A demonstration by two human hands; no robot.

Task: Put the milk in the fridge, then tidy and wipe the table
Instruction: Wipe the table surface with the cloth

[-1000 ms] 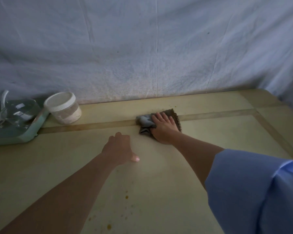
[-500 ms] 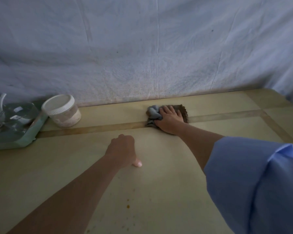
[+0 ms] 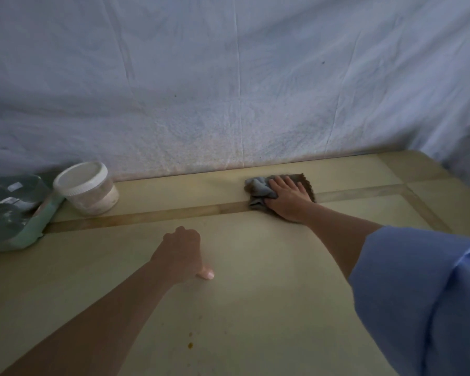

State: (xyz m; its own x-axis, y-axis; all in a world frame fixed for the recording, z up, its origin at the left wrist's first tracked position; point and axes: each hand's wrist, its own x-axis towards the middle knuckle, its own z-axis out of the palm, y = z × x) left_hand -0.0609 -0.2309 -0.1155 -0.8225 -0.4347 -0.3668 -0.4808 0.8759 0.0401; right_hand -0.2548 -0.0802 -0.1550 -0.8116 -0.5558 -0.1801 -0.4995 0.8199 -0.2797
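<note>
A: Where is the cloth [image 3: 258, 187] from the jar [image 3: 87, 188]?
B: Well to the jar's right, at the same far side of the bench [image 3: 282, 308], under the right hand [image 3: 288, 198], which presses it flat with straight fingers.
A: The left hand [image 3: 181, 253]?
B: Curled and holding nothing, it rests nearer the wearer than the jar. The orange spots [image 3: 190, 345] lie even nearer, so I'd expect the cloth to be pulled back that way.

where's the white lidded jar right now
Head view: the white-lidded jar stands far left on the table, beside the green tray, near the white sheet.
</note>
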